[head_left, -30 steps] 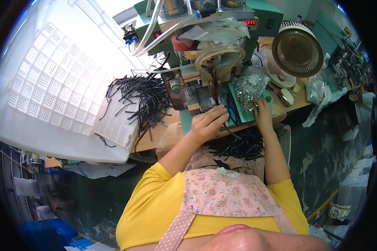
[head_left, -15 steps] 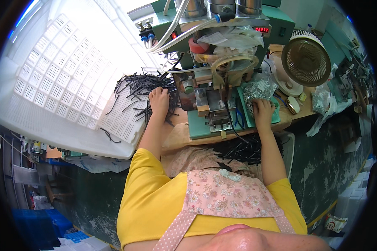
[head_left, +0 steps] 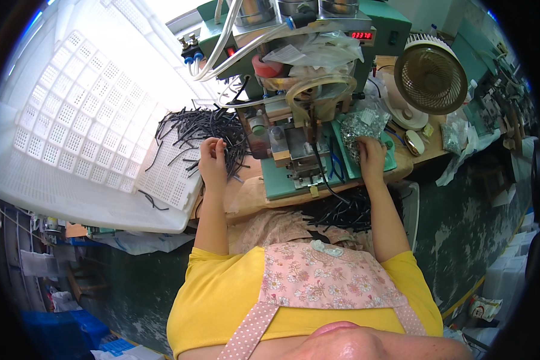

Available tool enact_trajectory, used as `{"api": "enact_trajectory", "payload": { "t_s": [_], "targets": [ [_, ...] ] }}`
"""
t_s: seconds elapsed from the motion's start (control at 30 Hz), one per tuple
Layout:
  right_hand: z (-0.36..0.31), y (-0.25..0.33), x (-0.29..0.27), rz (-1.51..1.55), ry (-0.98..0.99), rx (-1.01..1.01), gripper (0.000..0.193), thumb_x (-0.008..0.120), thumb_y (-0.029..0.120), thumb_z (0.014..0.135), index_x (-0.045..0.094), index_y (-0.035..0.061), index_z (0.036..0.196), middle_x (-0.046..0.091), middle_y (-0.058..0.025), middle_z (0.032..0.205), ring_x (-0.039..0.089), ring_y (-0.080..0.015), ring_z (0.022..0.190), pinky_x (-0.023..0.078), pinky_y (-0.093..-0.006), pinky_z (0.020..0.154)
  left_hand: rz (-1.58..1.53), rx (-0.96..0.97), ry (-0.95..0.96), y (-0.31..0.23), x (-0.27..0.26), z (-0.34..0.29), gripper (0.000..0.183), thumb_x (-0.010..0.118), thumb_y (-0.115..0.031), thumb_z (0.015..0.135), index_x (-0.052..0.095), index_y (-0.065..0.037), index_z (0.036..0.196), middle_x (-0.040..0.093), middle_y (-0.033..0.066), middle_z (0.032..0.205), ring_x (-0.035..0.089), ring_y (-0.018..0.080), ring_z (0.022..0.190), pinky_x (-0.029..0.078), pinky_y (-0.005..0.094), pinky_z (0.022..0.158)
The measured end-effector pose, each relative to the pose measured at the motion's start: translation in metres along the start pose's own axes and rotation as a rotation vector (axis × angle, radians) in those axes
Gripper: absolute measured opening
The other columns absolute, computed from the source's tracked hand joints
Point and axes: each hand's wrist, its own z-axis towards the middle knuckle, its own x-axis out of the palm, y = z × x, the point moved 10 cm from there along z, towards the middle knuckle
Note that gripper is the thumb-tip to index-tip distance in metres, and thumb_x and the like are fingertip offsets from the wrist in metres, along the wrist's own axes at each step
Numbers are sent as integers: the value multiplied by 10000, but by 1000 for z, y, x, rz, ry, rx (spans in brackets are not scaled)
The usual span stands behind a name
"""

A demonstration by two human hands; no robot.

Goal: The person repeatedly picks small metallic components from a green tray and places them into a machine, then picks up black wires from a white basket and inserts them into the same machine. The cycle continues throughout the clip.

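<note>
- The left hand is resting on the pile of black tubes, fingers curled narrowly into the strands; whether it is actually pinching one, I cannot tell.
- The black tubes are lying flat, fanning out just beyond and to both sides of that hand, most long axes running away from the person, a few lying crosswise.
- The pile is spilling off the low edge of a white perforated crate, which is lying tilted to the left of the left hand.
- The right hand is sitting with bent fingers on a clear bag of small metal parts, touching its near end; the grip is unclear.
- Between the hands, a green press machine is standing on the bench.
- A round fan is standing beyond the right hand, to its right.
</note>
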Motion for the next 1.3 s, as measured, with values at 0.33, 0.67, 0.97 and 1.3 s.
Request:
{"api": "enact_trajectory", "payload": {
  "t_s": [0.33,0.67,0.97,1.3],
  "targets": [
    [22,45,0,500,91,307,112,668,80,817,641,43,919,652,-87,906,594,-273,921,448,-368,784,31,-236,317,62,44,-36,133,508,-157,971,519,-25,981,676,88,858,658,137,767,505,273,665],
    [39,104,10,697,140,245,168,692,92,801,602,66,940,648,-50,924,582,-253,864,441,-345,786,-126,554,-29,-151,9,-45,134,596,-6,856,642,-28,979,675,102,959,632,234,833,497,312,742],
    [36,82,-22,354,-34,69,204,686,49,822,563,41,985,610,-92,984,596,-239,957,449,-325,866,-193,1021,170,-230,71,-105,271,693,-61,709,681,-40,979,672,85,983,673,243,944,557,283,719],
    [-24,-42,-19,-149,144,113,203,625,7,804,581,58,996,594,-120,1001,573,-313,970,427,-405,826,-232,1049,109,-217,76,-110,259,689,-78,699,679,-50,957,673,77,960,678,233,931,564,278,687]
  ]
}}
